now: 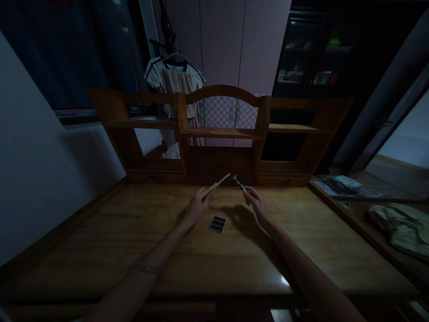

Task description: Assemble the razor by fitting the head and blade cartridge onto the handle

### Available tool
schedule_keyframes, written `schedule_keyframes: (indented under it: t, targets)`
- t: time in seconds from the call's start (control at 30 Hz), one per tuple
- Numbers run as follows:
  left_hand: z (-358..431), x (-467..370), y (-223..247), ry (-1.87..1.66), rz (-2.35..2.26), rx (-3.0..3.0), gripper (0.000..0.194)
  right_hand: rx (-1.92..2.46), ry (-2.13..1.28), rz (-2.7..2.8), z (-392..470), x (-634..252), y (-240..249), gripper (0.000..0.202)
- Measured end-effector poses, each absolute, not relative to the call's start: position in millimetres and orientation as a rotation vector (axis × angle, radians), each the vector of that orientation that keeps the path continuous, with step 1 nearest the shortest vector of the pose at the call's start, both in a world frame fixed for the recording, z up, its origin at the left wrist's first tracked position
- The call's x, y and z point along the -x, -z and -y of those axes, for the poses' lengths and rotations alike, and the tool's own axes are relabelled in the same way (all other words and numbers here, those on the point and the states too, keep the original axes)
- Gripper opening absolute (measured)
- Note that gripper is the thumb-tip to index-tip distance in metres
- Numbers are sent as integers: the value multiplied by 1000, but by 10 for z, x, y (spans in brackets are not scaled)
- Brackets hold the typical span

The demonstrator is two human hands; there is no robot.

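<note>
My left hand [198,205] is closed on a thin, pale, flat strip [223,180], which slants up to the right above the desk. Opposite it, my right hand [255,201] grips a slim dark handle with a small shiny head [234,177], like a razor. The shiny head is close to the strip's tip, with a small gap apparent between them. On the wooden desk [161,250], below and between my hands, lies a small flat pack [217,224] with dark rectangular sections.
A wooden shelf unit [221,133] stands along the desk's back edge. Clothes [179,82] hang behind it at the left. Right of the desk, a lower surface holds plastic-wrapped items [345,184] and a pale green cloth or bag [407,226]. A wall borders the left side.
</note>
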State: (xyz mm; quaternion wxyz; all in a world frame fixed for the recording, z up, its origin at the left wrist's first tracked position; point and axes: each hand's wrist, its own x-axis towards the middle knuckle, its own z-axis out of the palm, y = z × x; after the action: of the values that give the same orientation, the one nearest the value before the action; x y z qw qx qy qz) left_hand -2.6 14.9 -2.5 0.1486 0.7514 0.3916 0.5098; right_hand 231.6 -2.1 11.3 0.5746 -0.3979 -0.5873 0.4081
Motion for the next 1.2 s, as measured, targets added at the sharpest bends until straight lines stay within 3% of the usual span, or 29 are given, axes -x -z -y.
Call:
schedule_keyframes:
  t: [0.83, 1.2]
  targets:
    - [-83, 27, -40, -1525, -1086, -2181, 40, 856, -1066, 1306, -66, -2313, -45, 26]
    - [-73, 0, -30, -1520, -1076, -2247, 42, 508, -1666, 1096, -188, -2367, 36, 30]
